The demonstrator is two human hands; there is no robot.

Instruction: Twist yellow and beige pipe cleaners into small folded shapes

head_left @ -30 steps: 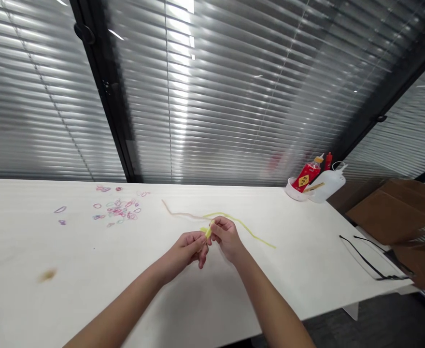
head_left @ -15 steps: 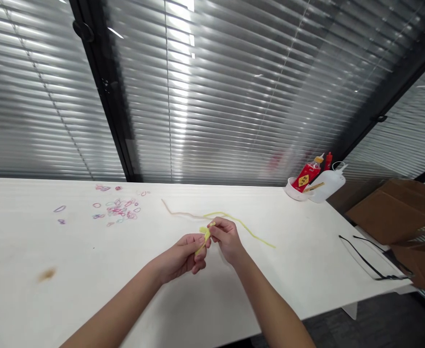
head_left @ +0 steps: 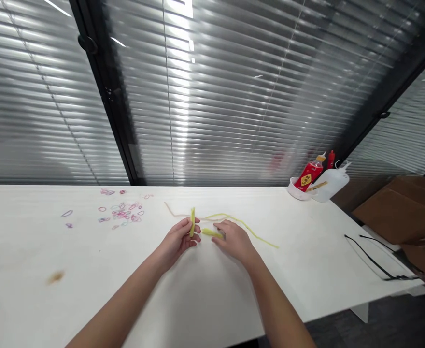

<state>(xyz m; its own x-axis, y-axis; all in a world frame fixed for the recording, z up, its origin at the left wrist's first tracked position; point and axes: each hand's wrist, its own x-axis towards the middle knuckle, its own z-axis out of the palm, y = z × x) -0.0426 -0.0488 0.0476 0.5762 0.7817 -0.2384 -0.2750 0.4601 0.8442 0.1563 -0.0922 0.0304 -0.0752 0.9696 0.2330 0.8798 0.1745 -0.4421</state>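
My left hand (head_left: 176,243) pinches a short, thick yellow pipe cleaner piece (head_left: 192,222), held upright between thumb and fingers. A second short yellow piece (head_left: 209,232) lies on the white table just to the right of it. Over that piece's right end is my right hand (head_left: 234,239), thumb and fingers apart on either side; whether they touch it is hard to tell. Behind the hands stretches a long, bent yellow pipe cleaner (head_left: 250,231). A thin pale pink strand (head_left: 178,214) runs left from it, partly hidden by my left hand's piece.
Small pink and purple loops (head_left: 123,212) are scattered at the table's back left. A white bowl (head_left: 298,192), a red-labelled bottle (head_left: 309,175) and a white squeeze bottle (head_left: 332,183) stand back right. Black glasses (head_left: 379,266) lie near the right edge, by cardboard boxes (head_left: 397,208).
My hands have moved apart. The right has let go of the yellow piece in my left hand and come down beside the second one. The held piece now stands upright.
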